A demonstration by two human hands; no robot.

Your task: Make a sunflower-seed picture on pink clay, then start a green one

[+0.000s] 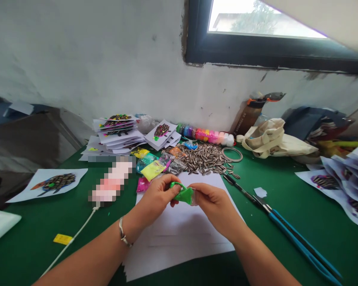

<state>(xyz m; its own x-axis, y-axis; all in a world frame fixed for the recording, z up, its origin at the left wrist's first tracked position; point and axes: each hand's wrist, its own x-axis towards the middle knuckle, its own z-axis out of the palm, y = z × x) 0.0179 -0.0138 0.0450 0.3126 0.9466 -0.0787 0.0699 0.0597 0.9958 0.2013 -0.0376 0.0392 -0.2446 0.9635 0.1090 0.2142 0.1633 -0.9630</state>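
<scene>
Between my two hands is a small clear plastic packet of bright green clay [184, 195]. My left hand [159, 192], with a silver bangle at the wrist, pinches the packet's left side between thumb and fingers. My right hand [214, 202] is closed on the packet's clear right end. Below them lie sheets of white paper [179, 246] in a loose stack. Just beyond are more clay packets, among them a yellow packet [153, 170] and a pink packet [143, 185]. Behind the paper spreads a pile of striped sunflower seeds [203, 157].
Stacked seed pictures [119, 135] stand at the back left, more seed pictures [328, 182] at the right. A row of coloured clay [209, 136], a brown bottle [245, 117] and a cream cloth bag [274, 143] line the wall. A blue strap [301, 244] and a white cable [82, 230] cross the green table.
</scene>
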